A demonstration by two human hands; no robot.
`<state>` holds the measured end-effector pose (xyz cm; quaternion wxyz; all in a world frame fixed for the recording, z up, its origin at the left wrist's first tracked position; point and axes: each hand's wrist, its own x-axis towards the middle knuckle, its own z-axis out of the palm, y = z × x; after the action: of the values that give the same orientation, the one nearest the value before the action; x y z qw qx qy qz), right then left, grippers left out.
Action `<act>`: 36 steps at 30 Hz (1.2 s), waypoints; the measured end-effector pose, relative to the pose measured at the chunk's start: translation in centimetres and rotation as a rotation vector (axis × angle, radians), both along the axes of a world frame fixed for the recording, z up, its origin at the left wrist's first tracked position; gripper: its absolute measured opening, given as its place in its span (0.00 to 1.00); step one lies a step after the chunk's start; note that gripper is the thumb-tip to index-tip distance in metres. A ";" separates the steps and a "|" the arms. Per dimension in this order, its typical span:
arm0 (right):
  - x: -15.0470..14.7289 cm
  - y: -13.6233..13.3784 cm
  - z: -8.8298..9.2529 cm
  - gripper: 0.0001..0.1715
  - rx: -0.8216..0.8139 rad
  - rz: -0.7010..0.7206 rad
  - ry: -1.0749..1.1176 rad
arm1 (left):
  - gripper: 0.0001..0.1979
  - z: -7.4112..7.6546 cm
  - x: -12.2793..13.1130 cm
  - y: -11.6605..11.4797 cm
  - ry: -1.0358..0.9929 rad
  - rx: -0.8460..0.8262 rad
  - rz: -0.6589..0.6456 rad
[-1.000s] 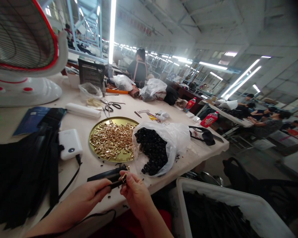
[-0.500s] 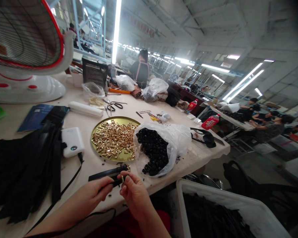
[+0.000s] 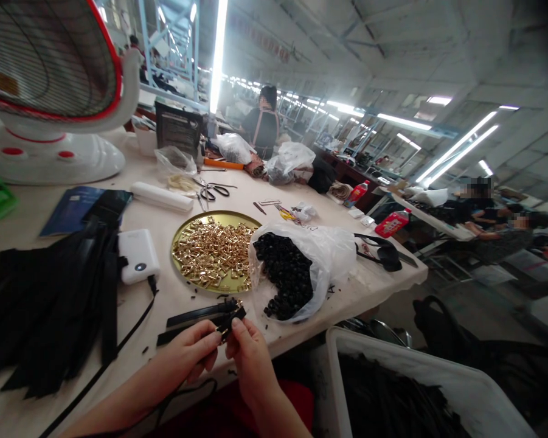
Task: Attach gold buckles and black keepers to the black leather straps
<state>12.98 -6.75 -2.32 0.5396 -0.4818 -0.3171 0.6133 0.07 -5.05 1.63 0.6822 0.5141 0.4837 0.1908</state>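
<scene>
Just in front of the table's near edge, my left hand (image 3: 199, 348) is closed on a black strap (image 3: 236, 316) that has a small gold buckle (image 3: 223, 334). My right hand (image 3: 250, 353) pinches the same strap from the other side, thumb on top. Fingers cover much of the buckle. Beyond my hands lie finished-looking black straps (image 3: 192, 315) with gold buckles at their right ends. A round gold tray (image 3: 240, 285) holds many gold buckles (image 3: 210, 249). Beside it, an open plastic bag (image 3: 335, 252) is full of small black pieces (image 3: 285, 277).
Black strips (image 3: 50, 304) are heaped at left beside a white power bank (image 3: 139, 255) with a cable. A fan (image 3: 50, 158) stands behind. Scissors (image 3: 216, 190) lie past the tray. A white bin (image 3: 419, 365) is at lower right. Other people sit farther off.
The strap's end now shows above my fingers, turned toward the upper right, with the buckle lower between my hands. Another strap shows on the table by my left hand. The view shifts slightly.
</scene>
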 end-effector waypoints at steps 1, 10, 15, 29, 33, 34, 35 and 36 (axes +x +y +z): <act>0.0 0.0 -0.1 0.16 -0.018 0.008 0.030 | 0.20 0.0 0.1 0.0 0.004 -0.001 0.015; 0.8 -0.3 0.8 0.07 0.244 -0.045 -0.513 | 0.18 -1.3 0.7 -0.6 0.109 0.107 0.075; 0.9 -0.4 -0.1 0.10 0.035 0.070 -0.153 | 0.18 -2.3 0.7 -1.1 0.123 0.170 0.111; 1.2 -1.2 -0.6 0.07 0.111 0.102 -0.151 | 0.17 -1.9 0.4 -1.4 0.174 0.264 0.052; 1.1 -1.2 -0.6 0.09 0.144 0.089 -0.181 | 0.16 -1.9 0.4 -1.3 0.225 0.273 0.035; 1.1 -1.2 -0.6 0.10 0.134 0.094 -0.178 | 0.16 -1.9 0.3 -1.4 0.240 0.279 0.034; 1.1 -1.2 -0.6 0.11 0.115 0.102 -0.168 | 0.16 -1.9 0.3 -1.4 0.253 0.289 0.029; 1.1 -1.2 -0.5 0.11 0.091 0.114 -0.151 | 0.15 -1.8 0.2 -1.5 0.265 0.304 0.025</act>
<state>14.05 -7.91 -2.85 0.4998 -0.4828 -0.4112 0.5900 0.29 -6.52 -0.22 0.5245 0.6256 0.5414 0.2009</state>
